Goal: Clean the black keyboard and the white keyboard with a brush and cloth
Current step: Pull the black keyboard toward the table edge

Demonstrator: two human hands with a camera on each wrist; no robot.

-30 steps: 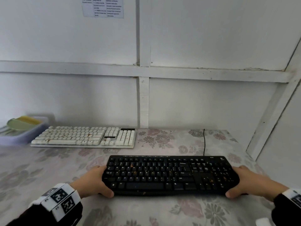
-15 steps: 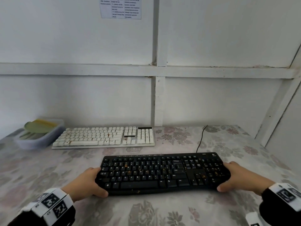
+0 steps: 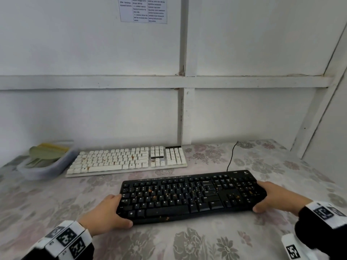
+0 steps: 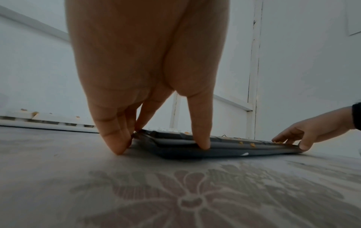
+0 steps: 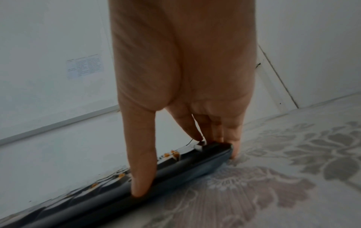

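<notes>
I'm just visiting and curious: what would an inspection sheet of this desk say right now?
Surface: table under a floral cloth.
Job's things: black keyboard near the front edge, orange crumbs on its keys; white keyboard behind it, also speckled.
Clutter: clear tub at far left holding a green brush-like tool.
Hands: left hand and right hand each grip one end of the black keyboard.
Cables: black cable runs back to the wall.
Surroundings: white panelled wall, printed sheet on it.

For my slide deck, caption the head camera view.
Both hands, left hand and right hand, grip the crumb-strewn black keyboard by its ends; white keyboard behind.
</notes>
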